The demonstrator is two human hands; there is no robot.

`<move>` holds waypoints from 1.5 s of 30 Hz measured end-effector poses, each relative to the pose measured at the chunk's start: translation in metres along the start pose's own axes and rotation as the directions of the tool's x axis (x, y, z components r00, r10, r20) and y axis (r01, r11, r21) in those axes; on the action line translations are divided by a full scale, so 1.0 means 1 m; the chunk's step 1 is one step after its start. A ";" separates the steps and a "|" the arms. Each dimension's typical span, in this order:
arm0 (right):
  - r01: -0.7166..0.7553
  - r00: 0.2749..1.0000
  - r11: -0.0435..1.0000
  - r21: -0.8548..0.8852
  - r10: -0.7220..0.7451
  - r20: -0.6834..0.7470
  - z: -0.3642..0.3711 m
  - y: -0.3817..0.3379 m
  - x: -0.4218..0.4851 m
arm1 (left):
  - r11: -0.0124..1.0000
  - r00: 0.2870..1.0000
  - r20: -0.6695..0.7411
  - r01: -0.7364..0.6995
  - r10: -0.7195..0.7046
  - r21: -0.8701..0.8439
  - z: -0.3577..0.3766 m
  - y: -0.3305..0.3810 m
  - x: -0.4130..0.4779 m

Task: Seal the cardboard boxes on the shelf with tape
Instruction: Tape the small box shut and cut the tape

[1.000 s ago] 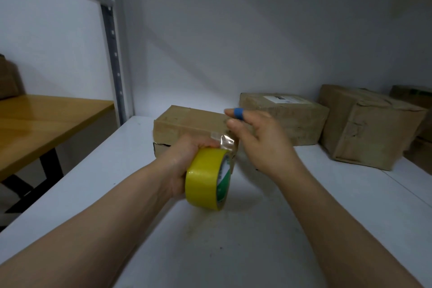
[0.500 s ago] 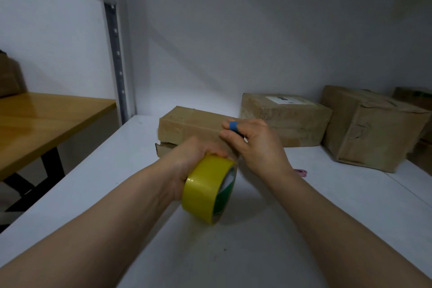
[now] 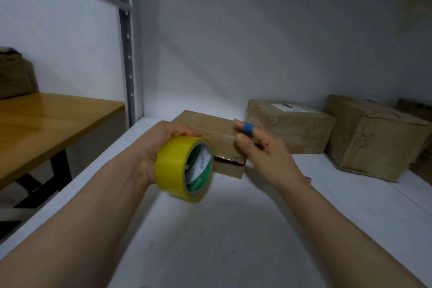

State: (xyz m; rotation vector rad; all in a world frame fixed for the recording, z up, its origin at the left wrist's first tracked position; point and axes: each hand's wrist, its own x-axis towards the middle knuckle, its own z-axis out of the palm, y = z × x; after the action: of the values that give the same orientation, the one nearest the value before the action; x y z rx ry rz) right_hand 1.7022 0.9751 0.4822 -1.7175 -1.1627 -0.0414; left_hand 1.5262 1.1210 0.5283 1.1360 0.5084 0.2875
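Note:
My left hand (image 3: 161,140) grips a yellow tape roll (image 3: 173,170) with a green and white core, held just in front of a flat cardboard box (image 3: 210,126) on the white shelf (image 3: 233,229). The lid of that box gapes slightly at its near right corner. At that corner is my right hand (image 3: 268,154). Its index finger, which wears a blue band, and its thumb are stretched out and apart by the box's top edge. I cannot tell whether a strip of tape runs between the roll and the box.
Two more cardboard boxes stand along the back wall, a labelled one (image 3: 292,124) and a dented one (image 3: 374,138), with another (image 3: 416,107) at the far right. A small pink thing (image 3: 308,179) lies on the shelf. Left of the shelf post (image 3: 127,54) is a wooden table (image 3: 46,124).
My left hand has turned the roll so its core faces me. My right hand's fingers have uncurled and spread at the box's near right corner.

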 end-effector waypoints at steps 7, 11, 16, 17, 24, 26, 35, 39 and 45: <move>0.152 0.983 0.944 -0.295 -0.175 -0.056 0.013 0.007 0.000 | 0.999 0.994 0.111 0.019 -0.014 -0.046 0.010 -0.004 0.000; 0.157 0.987 0.932 -0.328 -0.159 0.020 0.011 0.003 -0.004 | 0.997 0.993 0.116 -0.026 0.035 -0.077 0.016 -0.007 -0.004; 0.095 0.995 0.952 -0.290 -0.094 0.018 0.007 -0.018 -0.011 | 0.988 0.983 0.120 -0.125 0.136 -0.095 0.020 -0.011 -0.004; 0.098 0.993 0.964 -0.245 -0.113 -0.045 0.004 -0.025 -0.012 | 0.984 0.981 0.099 -0.159 0.167 -0.086 0.020 -0.011 -0.004; -0.021 0.994 0.971 0.237 -0.004 0.106 0.004 -0.047 -0.029 | 0.943 0.944 0.058 -0.317 0.324 -0.099 0.039 -0.027 -0.008; -0.158 0.976 0.920 0.357 0.091 0.197 0.001 -0.046 -0.028 | 0.941 0.942 0.043 -0.329 0.333 -0.080 0.042 -0.030 -0.008; -0.471 0.859 0.766 0.438 0.284 0.426 -0.014 -0.043 -0.027 | 0.886 0.888 -0.039 -0.451 0.458 0.107 0.052 -0.050 -0.008; -0.482 0.856 0.746 0.460 0.288 0.429 -0.016 -0.042 -0.028 | 0.740 0.771 -0.043 -0.593 0.636 0.317 0.062 -0.064 -0.005; -0.349 0.932 0.812 0.469 0.249 0.262 -0.021 -0.050 -0.030 | 0.586 0.633 0.000 -0.718 0.774 0.376 0.061 -0.060 -0.010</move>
State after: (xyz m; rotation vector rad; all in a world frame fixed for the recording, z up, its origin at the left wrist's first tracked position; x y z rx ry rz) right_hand 1.6612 0.9402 0.5122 -1.4198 -0.9111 0.5926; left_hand 1.5476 1.0445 0.4951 1.6556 0.1813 1.0894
